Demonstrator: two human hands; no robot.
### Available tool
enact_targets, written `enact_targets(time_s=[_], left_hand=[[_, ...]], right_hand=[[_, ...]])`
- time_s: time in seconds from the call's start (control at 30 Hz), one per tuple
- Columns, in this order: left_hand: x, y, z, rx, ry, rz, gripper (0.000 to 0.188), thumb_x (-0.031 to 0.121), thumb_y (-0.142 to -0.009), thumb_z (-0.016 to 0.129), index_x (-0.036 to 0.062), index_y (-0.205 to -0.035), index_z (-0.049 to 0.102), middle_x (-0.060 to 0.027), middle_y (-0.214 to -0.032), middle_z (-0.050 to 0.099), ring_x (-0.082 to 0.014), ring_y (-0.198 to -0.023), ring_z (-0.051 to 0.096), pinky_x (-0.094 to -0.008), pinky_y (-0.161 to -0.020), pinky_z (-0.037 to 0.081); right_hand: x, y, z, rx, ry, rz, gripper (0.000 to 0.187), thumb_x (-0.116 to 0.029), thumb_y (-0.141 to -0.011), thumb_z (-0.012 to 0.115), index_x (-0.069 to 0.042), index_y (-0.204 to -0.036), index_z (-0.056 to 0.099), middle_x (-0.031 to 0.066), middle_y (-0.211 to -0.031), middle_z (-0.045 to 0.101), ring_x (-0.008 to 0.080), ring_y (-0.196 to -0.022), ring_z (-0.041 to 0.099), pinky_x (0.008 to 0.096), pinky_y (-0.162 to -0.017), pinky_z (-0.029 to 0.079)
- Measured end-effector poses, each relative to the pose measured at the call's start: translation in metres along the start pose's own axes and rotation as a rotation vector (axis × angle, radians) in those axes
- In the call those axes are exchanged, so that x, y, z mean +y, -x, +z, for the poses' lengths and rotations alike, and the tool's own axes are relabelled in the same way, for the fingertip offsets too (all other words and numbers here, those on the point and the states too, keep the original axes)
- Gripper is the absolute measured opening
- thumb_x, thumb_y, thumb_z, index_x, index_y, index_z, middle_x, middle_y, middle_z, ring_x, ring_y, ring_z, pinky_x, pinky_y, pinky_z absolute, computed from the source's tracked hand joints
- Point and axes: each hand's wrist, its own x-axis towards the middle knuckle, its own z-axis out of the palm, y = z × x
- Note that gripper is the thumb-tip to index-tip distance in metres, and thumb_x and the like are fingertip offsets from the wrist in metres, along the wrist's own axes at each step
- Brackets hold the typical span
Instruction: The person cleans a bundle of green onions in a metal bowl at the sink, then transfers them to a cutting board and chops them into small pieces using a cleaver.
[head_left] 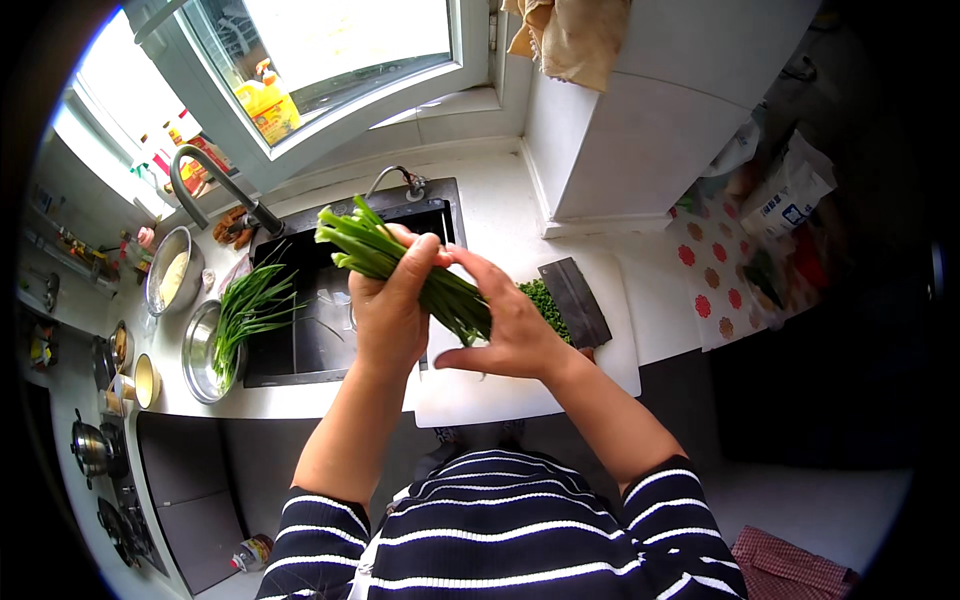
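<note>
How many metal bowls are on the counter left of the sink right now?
2. One metal bowl with pale contents sits by the faucet; the other metal bowl, nearer the counter's front edge, holds green stalks. Others may be hidden beyond the frame's left rim.

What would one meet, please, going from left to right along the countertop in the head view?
Small cup → steel bowl of green chives → black sink → left hand gripping a chive bundle → right hand → cleaver on the white cutting board.
</note>
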Motion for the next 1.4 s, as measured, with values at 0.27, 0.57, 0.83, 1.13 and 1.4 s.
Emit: enact_targets(time_s=[0.27, 0.57, 0.83, 1.13, 1.4], left_hand=[[0.016, -0.009, 0.005, -0.013, 0.038, 0.031, 0.006, 0.006, -0.092, 0.059, 0.0084, -0.094, 0.055, -0.0064, -0.08, 0.063, -0.0173, -0.079, 0.063, -0.0374, -0.084, 0.052], [0.012, -0.002, -0.026, 0.221, -0.03, 0.008, 0.011, 0.012, -0.092, 0.06, 0.0086, -0.084, 0.053, -0.0027, -0.074, 0.056, -0.0156, -0.078, 0.059, -0.0371, -0.085, 0.05], [-0.01, 0.045, -0.135, 0.741, 0.087, -0.051, 0.016, 0.016, -0.091, 0.061, 0.0074, -0.079, 0.055, -0.0028, -0.073, 0.057, -0.0159, -0.073, 0.057, -0.0403, -0.086, 0.049], [0.026, 0.067, -0.152, 0.825, 0.12, 0.036, 0.022, 0.022, -0.091, 0.062, 0.0085, -0.075, 0.055, -0.0052, -0.073, 0.06, -0.017, -0.072, 0.058, -0.0377, -0.085, 0.051], [0.059, 0.085, -0.114, 0.749, 0.163, 0.155, 0.025, 0.02, -0.092, 0.06, 0.0026, -0.074, 0.056, -0.0107, -0.076, 0.059, -0.0229, -0.076, 0.057, -0.039, -0.085, 0.052]], right_hand=[[0.049, 0.026, 0.026, 0.115, -0.008, 0.225, 0.047, -0.013, -0.075, 0.073, -0.007, -0.118, 0.056, 0.0145, -0.098, 0.067, 0.0327, -0.09, 0.066, 0.0367, -0.08, 0.053], [0.092, 0.094, 0.036, -0.089, -0.041, 0.581, 0.017, -0.013, -0.081, 0.068, -0.005, -0.097, 0.065, 0.0131, -0.082, 0.064, 0.0294, -0.072, 0.062, 0.0339, -0.069, 0.049], [0.109, 0.118, 0.027, -0.317, 0.095, 0.717, 0.024, -0.021, -0.078, 0.073, -0.006, -0.095, 0.066, 0.0139, -0.079, 0.066, 0.0281, -0.075, 0.063, 0.0348, -0.071, 0.049], [0.125, 0.146, -0.011, -0.45, 0.135, 0.819, 0.029, -0.021, -0.078, 0.072, -0.003, -0.1, 0.067, 0.0113, -0.081, 0.068, 0.0232, -0.076, 0.065, 0.0343, -0.071, 0.05], [0.119, 0.173, -0.044, -0.266, 0.42, 0.787, 0.027, -0.019, -0.077, 0.072, -0.007, -0.101, 0.066, 0.0108, -0.094, 0.066, 0.0269, -0.091, 0.063, 0.0374, -0.08, 0.05]])
